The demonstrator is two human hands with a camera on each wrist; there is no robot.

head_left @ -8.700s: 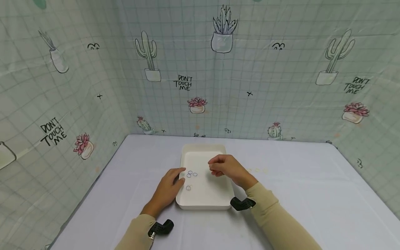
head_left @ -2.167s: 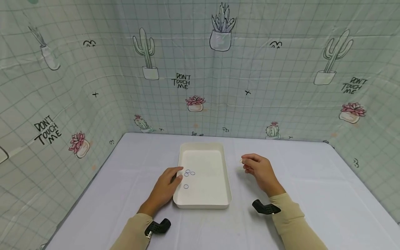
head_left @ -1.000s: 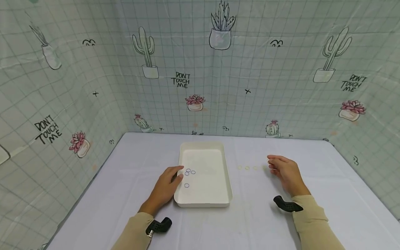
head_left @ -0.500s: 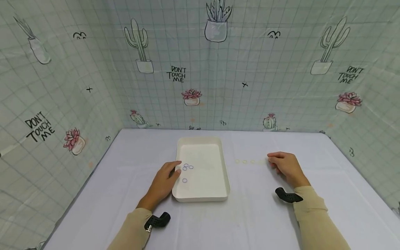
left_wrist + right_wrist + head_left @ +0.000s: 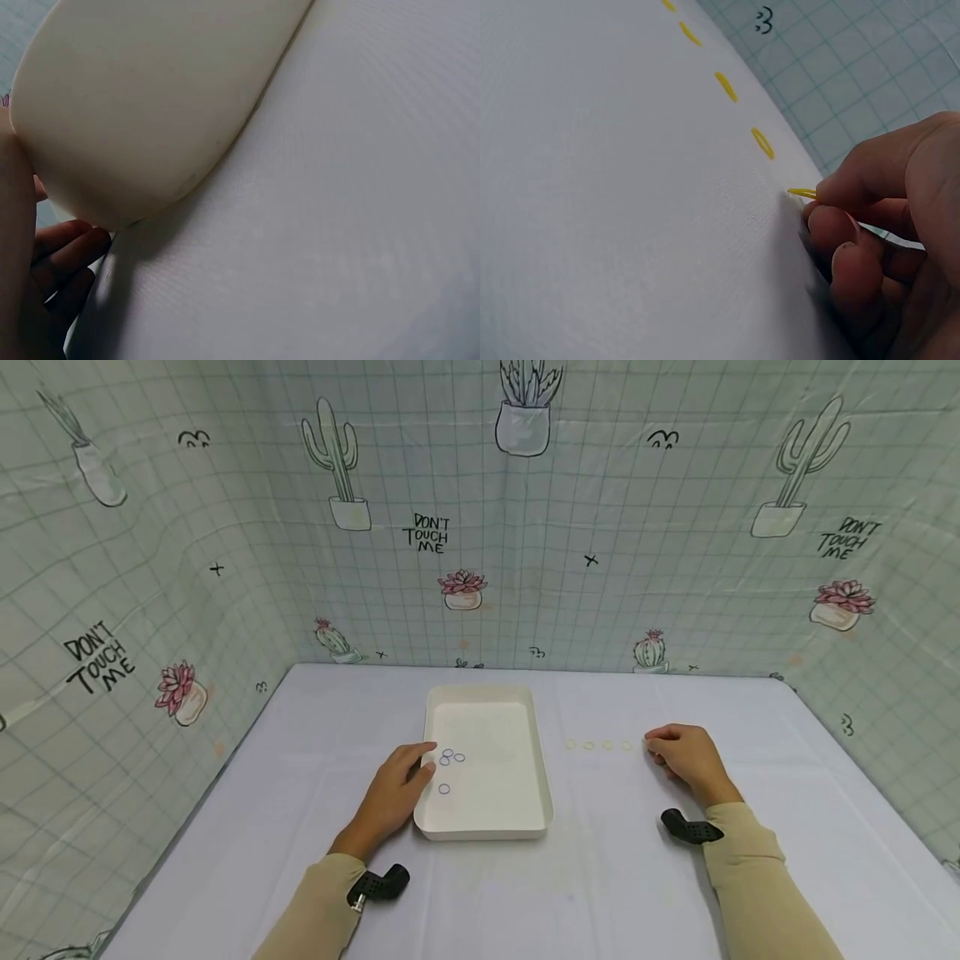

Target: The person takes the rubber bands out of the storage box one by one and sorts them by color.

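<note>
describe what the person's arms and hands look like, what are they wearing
Both arms are covered by long beige sleeves, the left sleeve and the right sleeve, each ending at the wrist. A small black camera mount is strapped by the left wrist and another black mount by the right. The left hand and right hand are bare, with no gloves or rings visible.

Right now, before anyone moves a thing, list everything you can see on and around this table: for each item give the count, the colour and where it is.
Tray: one, cream, middle of the table.
Blue rings: four, blue, in the tray's left half, three clustered and one nearer the person.
Yellow rings: four lying in a row on the table right of the tray; a fifth pinched in the right hand's fingertips at the row's end.
Table: one, white covering.
Backdrop: pale green grid cloth with cactus prints, behind and at both sides.
Left hand: fingers rest on the tray's left rim.
Right hand: pinches the fifth yellow ring.
</note>
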